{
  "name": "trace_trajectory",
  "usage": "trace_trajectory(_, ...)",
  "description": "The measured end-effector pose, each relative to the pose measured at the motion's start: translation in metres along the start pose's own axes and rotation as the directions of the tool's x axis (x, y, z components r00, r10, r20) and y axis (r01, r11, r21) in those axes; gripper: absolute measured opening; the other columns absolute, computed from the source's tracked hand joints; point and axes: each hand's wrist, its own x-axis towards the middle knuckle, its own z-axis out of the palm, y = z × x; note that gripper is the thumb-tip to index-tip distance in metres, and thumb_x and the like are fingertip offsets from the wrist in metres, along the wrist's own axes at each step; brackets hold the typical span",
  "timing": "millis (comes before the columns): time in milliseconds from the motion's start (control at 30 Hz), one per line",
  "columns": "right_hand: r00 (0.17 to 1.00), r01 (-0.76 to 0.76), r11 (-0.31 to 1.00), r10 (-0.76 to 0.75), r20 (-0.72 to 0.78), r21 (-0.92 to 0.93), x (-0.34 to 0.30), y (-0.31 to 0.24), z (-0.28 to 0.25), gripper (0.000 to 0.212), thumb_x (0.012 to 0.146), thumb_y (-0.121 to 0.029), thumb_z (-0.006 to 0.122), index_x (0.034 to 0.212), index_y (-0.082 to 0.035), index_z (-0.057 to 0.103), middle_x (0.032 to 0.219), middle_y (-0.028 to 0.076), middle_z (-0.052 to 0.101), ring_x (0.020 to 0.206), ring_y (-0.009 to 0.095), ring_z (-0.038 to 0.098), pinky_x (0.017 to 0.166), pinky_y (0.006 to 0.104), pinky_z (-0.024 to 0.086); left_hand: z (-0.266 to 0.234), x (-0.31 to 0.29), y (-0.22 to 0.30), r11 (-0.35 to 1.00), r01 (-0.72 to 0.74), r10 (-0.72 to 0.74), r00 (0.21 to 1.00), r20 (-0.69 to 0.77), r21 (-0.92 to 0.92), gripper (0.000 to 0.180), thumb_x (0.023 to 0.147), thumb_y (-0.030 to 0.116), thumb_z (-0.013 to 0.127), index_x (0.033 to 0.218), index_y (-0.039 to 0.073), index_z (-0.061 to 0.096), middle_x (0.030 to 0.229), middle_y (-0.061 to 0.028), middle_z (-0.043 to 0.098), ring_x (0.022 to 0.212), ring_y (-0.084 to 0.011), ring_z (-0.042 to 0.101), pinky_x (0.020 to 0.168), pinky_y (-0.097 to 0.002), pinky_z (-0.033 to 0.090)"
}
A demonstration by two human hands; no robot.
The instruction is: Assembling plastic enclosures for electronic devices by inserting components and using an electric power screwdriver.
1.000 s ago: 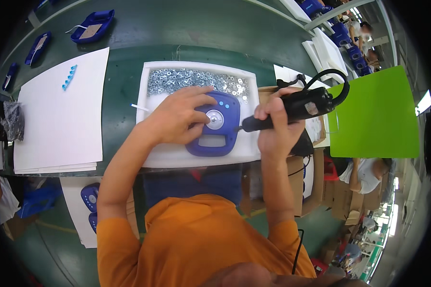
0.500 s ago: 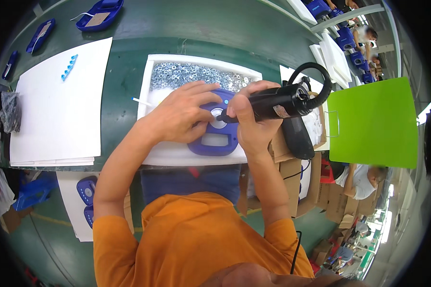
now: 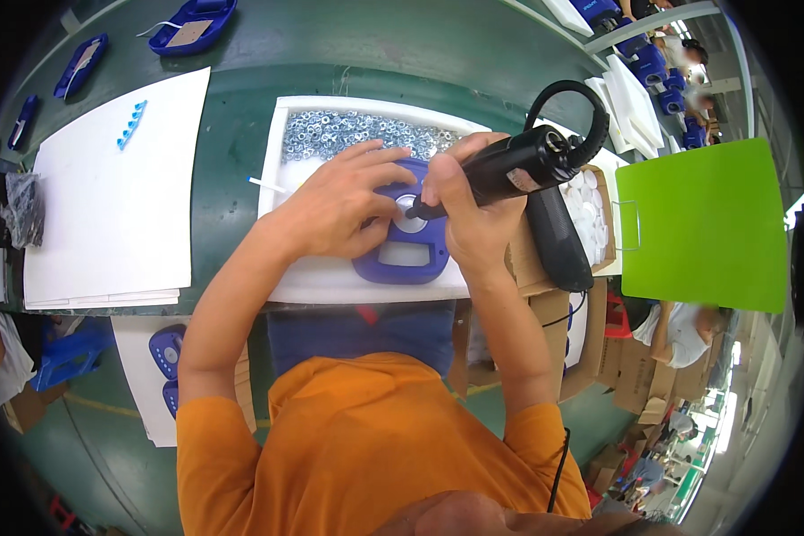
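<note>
A blue plastic cover (image 3: 424,271) with a rectangular window and a round silver ring (image 3: 410,214) lies on a white foam tray (image 3: 317,288) in front of me. My left hand (image 3: 344,204) is closed on the cover's left side, fingers bent over it and fingertips beside the ring. In my right hand (image 3: 478,214) is a black electric screwdriver (image 3: 518,165), fingers wrapped round its body. It leans down to the left, with its dark tip at the ring. Whatever sits under the tip is hidden.
Many shiny metal nuts (image 3: 348,129) fill the tray's far part. A black case (image 3: 556,237) and a carton of white parts (image 3: 588,214) stand right, before a green board (image 3: 701,223). White sheets (image 3: 112,205) with a blue strip (image 3: 132,125) lie left; blue housings (image 3: 192,31) lie beyond.
The screwdriver's rear end has shifted slightly up and left, while its tip stays at the ring. My left hand keeps its place on the cover. The whole view has shifted a little.
</note>
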Motion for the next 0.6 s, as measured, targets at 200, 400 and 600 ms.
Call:
trace_trajectory(200,0.999,-0.023,0.997,0.020,0.044,0.074,-0.001,-0.005,0.003,0.025,0.100,-0.006,0.091,0.111,-0.003,0.069,0.088,0.001,0.070,0.074,0.008,0.066,0.066,0.0249,0.053,0.000,0.001,0.000,1.000,-0.003,0.004,1.000,-0.002,0.006,0.020,0.082,0.010,0.074,0.095,0.010,0.089,0.140,-0.0106,0.074,0.155,-0.0377,0.057,0.136,-0.0607,0.039)
trace_trajectory(400,0.996,0.025,0.997,-0.032,0.087,0.079,0.000,-0.011,-0.020,0.036,0.103,-0.007,0.088,0.130,0.001,0.066,0.090,0.003,0.071,0.076,0.011,0.068,0.069,0.0271,0.056,0.001,0.002,0.001,1.000,-0.003,0.002,1.000,0.021,0.017,0.023,0.081,0.009,0.074,0.097,0.010,0.090,0.140,-0.0106,0.075,0.155,-0.0371,0.058,0.136,-0.0602,0.039)
trace_trajectory(600,0.970,-0.151,0.988,0.154,-0.191,0.026,0.035,-0.051,-0.094,0.037,0.114,-0.021,0.065,0.144,-0.001,0.058,0.107,0.013,0.068,0.095,0.021,0.068,0.086,0.0403,0.060,0.000,-0.001,0.002,1.000,0.022,-0.023,0.999,0.023,0.009,0.027,0.077,0.004,0.073,0.098,0.010,0.090,0.142,-0.0116,0.076,0.157,-0.0378,0.057,0.137,-0.0618,0.039)
